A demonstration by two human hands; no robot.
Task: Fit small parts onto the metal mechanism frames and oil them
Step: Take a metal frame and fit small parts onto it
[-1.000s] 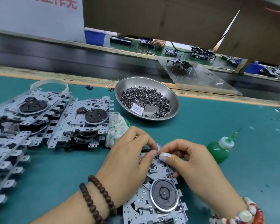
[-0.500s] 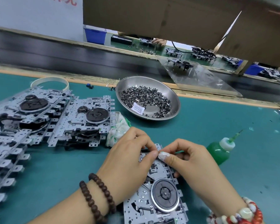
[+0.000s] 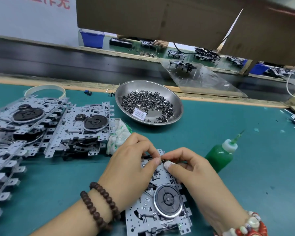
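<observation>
Left hand [image 3: 131, 169], brown bead bracelet at wrist, and right hand [image 3: 192, 171], fingers curled, fingertips meeting in a pinch over the far edge of the grey perforated metal mechanism frame [image 3: 160, 205] on the teal mat [image 3: 245, 184]; pinched item too small to identify. Green squeeze oil bottle [image 3: 220, 155] just right. Stacked grey frames [image 3: 78, 130] left. Round steel dish [image 3: 175, 103] of small dark parts [image 3: 146, 103] beyond.
</observation>
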